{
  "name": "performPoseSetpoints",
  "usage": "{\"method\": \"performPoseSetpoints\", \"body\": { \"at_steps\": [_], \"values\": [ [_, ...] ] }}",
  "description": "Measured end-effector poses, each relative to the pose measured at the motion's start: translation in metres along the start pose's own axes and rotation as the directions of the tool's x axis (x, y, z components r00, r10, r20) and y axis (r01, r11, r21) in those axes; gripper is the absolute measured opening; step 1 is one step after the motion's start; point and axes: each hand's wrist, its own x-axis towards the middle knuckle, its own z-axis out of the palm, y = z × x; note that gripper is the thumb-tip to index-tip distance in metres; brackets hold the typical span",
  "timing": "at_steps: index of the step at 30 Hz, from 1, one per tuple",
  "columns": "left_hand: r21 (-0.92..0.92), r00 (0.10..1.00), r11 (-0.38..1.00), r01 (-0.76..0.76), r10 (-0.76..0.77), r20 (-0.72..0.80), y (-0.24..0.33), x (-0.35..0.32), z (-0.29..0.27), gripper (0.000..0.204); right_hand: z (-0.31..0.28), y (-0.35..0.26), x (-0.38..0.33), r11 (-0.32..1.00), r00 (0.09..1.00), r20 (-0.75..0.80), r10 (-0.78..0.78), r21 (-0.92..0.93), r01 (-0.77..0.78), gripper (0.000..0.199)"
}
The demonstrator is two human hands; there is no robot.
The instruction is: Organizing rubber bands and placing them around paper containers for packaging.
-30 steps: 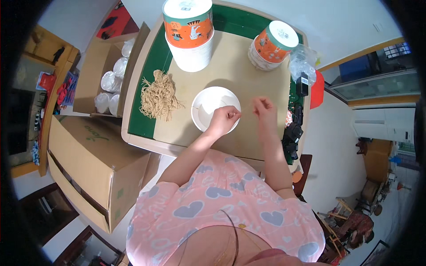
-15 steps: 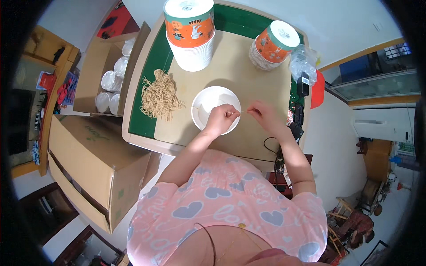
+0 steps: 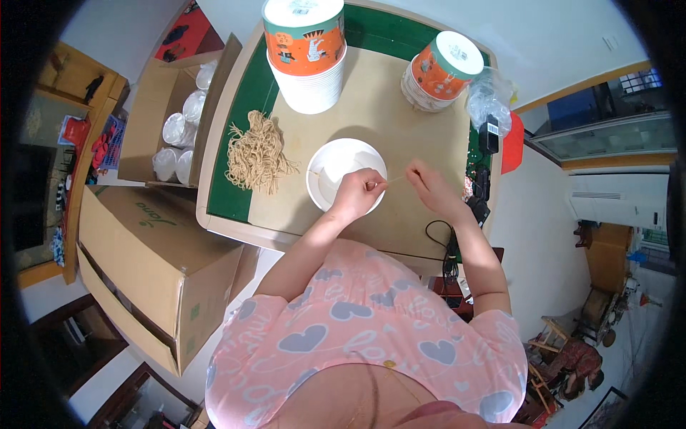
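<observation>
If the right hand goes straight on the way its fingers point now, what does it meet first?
Probably the left hand: the right hand points left along a thin string toward it, above the white bowl. Depth is unclear.

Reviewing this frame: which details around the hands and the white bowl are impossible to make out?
- Head view: the thin string between the left hand and right hand is too fine to trace fully.
- The near rim of the white bowl is hidden by the left hand.
- Whether either hand pinches the string: fingertips too small to tell.
- The clear bag contents: blurred.
</observation>
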Motion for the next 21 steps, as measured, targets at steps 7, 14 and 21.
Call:
{"method": "performPoseSetpoints", "body": {
  "at_steps": [7, 14, 21],
  "values": [
    [-0.016, 1.000, 1.000, -0.002, 0.002, -0.009, -0.001, -0.001, 0.000, 0.010, -0.010, -0.002, 0.000, 0.986, 0.995, 0.071, 0.065, 0.151, -0.075, 0.015],
    [-0.214, 0.998, 0.975, -0.060, 0.056, -0.025, -0.002, 0.003, -0.011, 0.015, 0.003, -0.006, 0.010, 0.997, 0.997, -0.063, -0.036, -0.068, 0.032, 0.013],
    [-0.442, 0.995, 0.893, -0.081, 0.045, -0.092, 0.005, 0.019, -0.033, 0.019, 0.033, 0.004, 0.033, 0.987, 0.987, 0.037, -0.155, -0.026, 0.156, 0.008]
  ]
}}
